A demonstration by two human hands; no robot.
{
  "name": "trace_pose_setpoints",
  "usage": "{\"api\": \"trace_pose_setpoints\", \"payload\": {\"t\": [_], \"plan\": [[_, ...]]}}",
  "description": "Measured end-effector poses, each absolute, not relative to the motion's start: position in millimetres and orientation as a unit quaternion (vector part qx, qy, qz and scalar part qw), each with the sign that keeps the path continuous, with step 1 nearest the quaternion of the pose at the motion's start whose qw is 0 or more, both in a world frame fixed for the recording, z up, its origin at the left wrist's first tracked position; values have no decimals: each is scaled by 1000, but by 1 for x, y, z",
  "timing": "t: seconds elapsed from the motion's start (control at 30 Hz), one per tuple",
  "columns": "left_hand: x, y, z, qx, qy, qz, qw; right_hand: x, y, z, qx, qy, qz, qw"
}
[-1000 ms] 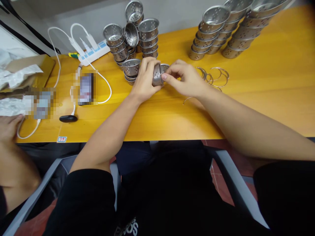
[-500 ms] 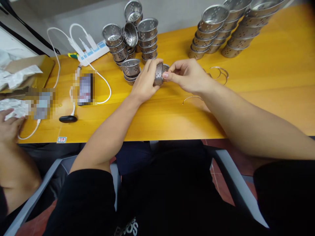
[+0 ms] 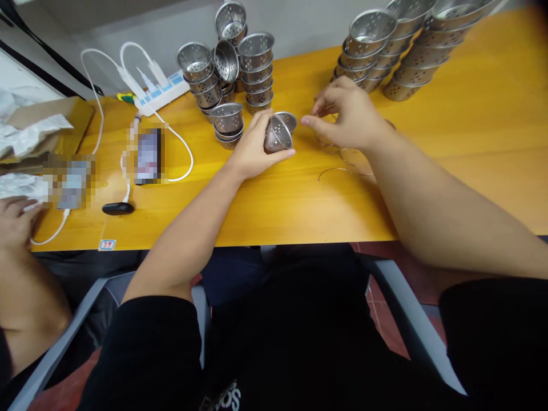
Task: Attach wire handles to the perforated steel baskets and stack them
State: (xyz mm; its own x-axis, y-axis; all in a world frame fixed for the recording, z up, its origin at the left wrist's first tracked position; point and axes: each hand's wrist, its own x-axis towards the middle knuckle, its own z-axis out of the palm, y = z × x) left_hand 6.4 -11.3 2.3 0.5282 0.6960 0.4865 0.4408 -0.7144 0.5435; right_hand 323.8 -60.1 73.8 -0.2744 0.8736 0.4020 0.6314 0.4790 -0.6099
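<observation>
My left hand is closed around a perforated metal cup, its mouth tilted toward the right. Just behind that cup shows the rim of another metal cup; whether the two touch I cannot tell. To the right, my right hand hovers above the table, thumb stretched out apart from the curled fingers, nothing visible between them. Thin copper-coloured wire rings lie beneath and beside it, partly hidden by the hand and forearm. A short stack of cups stands close by my left hand's fingers.
Stacked perforated cups stand at the back middle, and taller stacks at the back right. A power strip with white cables, a phone and a black oval object are on the left. Another person's hand rests at far left.
My right hand has drawn away from the cup, moving right and up, and its fingers have spread. The cup in my left hand has turned so its mouth shows more.
</observation>
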Motion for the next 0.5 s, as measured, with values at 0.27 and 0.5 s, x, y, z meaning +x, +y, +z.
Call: {"api": "trace_pose_setpoints", "payload": {"t": [0.27,0.5], "plan": [[9,-18,11,835,338,399,172,355,-37,54,-518,-821,104,218],[13,3,-14,799,350,450,191,317,-58,57,-411,-834,216,300]]}}
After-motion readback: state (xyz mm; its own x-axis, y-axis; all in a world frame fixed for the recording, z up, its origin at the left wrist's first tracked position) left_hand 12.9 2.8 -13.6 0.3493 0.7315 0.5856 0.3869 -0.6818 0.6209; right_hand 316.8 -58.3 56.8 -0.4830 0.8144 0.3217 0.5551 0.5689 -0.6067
